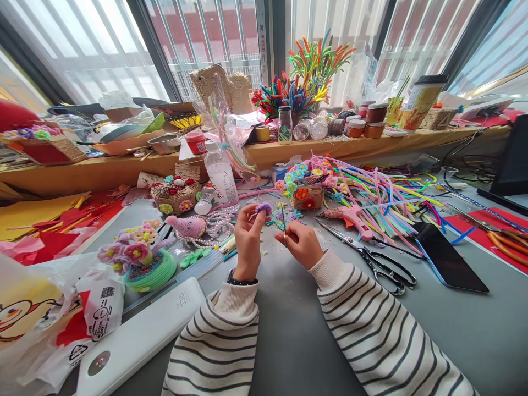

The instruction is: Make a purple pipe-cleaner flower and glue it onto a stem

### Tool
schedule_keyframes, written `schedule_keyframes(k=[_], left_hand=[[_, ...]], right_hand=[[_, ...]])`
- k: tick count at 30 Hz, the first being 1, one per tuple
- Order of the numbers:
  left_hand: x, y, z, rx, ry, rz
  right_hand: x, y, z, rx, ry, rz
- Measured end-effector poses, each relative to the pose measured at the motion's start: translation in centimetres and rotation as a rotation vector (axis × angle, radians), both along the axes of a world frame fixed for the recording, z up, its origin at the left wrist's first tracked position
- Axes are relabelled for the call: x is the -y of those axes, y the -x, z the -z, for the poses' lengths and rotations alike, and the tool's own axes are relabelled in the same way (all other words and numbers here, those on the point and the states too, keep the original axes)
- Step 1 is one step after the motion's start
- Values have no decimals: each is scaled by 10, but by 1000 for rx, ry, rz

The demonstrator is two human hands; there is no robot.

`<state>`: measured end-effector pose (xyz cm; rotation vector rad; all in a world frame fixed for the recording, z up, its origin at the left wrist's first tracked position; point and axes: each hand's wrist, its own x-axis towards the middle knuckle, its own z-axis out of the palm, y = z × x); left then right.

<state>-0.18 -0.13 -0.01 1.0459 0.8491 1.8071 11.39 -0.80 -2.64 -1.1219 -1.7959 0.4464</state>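
Observation:
Between the thumb and fingers of my left hand (247, 236) is a small purple fuzzy flower (263, 208), held up over the desk. My right hand (303, 242) pinches a thin, dark, pointed tool (283, 217) that stands nearly upright just right of the flower, apart from it. Whether it is tweezers or a plain stick I cannot tell. Small pastel pieces (289, 216) lie scattered behind my hands. Behind them is a woven basket (315, 199) covered in fuzzy flowers. To the right of my right hand lie large scissors (367, 256) and a pink glue gun (350, 219).
Pipe cleaners (388, 192) heap at the back right, near a black phone (449, 258). At the left are a clear bottle (221, 179), a pink crocheted piece (187, 225), a green flower pot (152, 272), a white power bank (144, 335) and a plastic bag (37, 324). A cluttered ledge runs behind.

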Motion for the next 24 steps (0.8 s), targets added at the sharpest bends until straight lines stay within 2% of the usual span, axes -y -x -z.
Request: schedule_keyframes(k=[4, 9, 24], left_hand=[[2, -1, -1, -6, 37, 35], [2, 0, 0, -88, 81, -8], [3, 0, -1, -124, 76, -5]], right_hand=[[2, 0, -3, 31, 29, -27], [2, 0, -4, 61, 39, -61], [2, 0, -3, 37, -12, -75]])
